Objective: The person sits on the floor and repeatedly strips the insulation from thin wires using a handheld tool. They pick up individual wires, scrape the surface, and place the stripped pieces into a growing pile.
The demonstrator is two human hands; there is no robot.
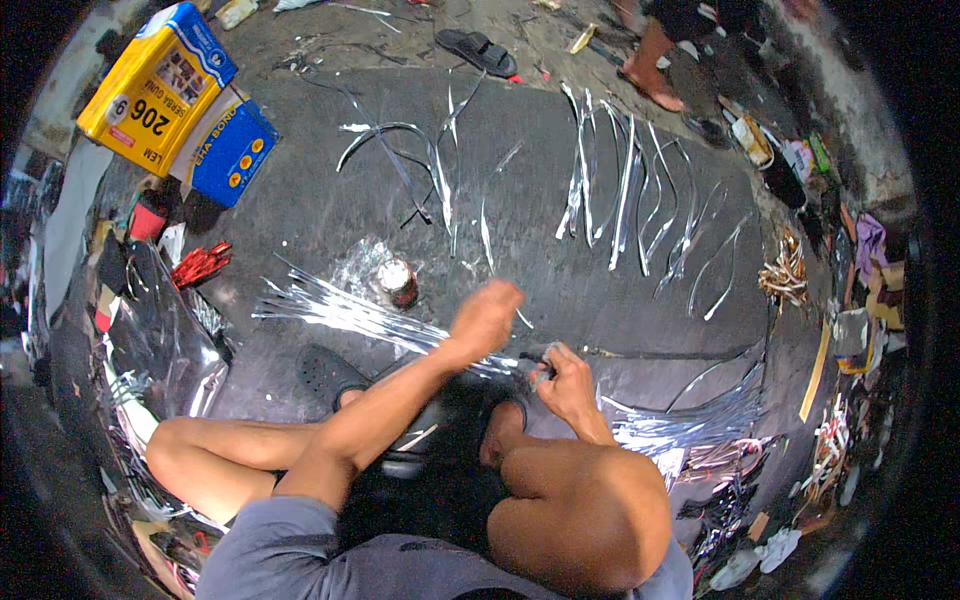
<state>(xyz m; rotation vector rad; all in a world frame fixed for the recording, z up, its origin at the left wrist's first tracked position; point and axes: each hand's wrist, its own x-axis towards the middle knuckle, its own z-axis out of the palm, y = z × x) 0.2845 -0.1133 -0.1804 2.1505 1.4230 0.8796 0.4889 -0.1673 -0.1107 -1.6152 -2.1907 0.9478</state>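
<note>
A bundle of shiny silver strips [350, 312] stretches across the floor mat in front of my feet, its left end fanned out. My left hand [485, 320] is closed above the right part of the bundle; what its fingers hold, if anything, is hidden. A single silver strip [486, 238] lies just beyond that hand. At the bundle's right end, my right hand [568, 388] is closed in a pinch around the gathered strips, where a small dark part shows at the fingertips. An open, glue-smeared can [397, 284] stands beyond the bundle.
Loose silver strips [628, 190] lie on the dark mat [320, 230]. Another silver pile [690, 415] rests beside my right knee. A yellow and blue tin [160, 85] and red strips [202, 264] sit on the left. A sandal [475, 52] and another person's foot [655, 85] are at the far side.
</note>
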